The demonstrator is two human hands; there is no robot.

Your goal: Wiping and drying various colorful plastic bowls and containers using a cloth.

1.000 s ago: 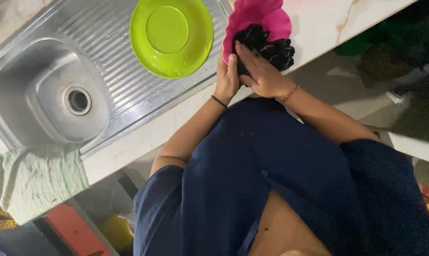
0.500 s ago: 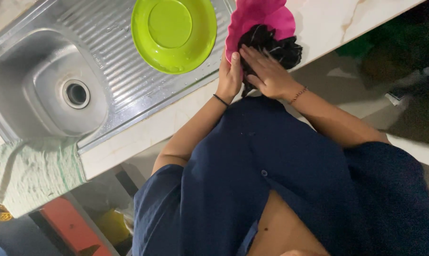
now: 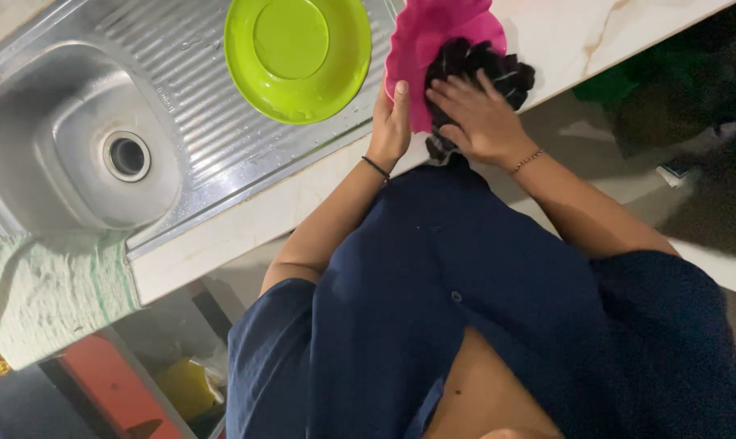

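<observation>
My left hand [image 3: 391,122] grips the near edge of a pink plate [image 3: 433,41] that stands tilted on the counter edge. Against the face of that plate my right hand [image 3: 475,114] presses a dark bunched cloth [image 3: 482,69]. A lime green plate [image 3: 299,53] lies upside down on the ribbed steel drainboard [image 3: 197,97], just left of the pink plate. My dark blue clothing fills the lower part of the view.
A steel sink basin [image 3: 91,154] with a round drain sits at the left. A pale green towel [image 3: 43,293] hangs over the counter's front edge. White marble counter [image 3: 596,32] extends right. Red and yellow items [image 3: 140,390] lie below on the floor.
My right hand and the dark cloth have shifted slightly across the pink plate. The left hand keeps its grip, and the view has drifted a little.
</observation>
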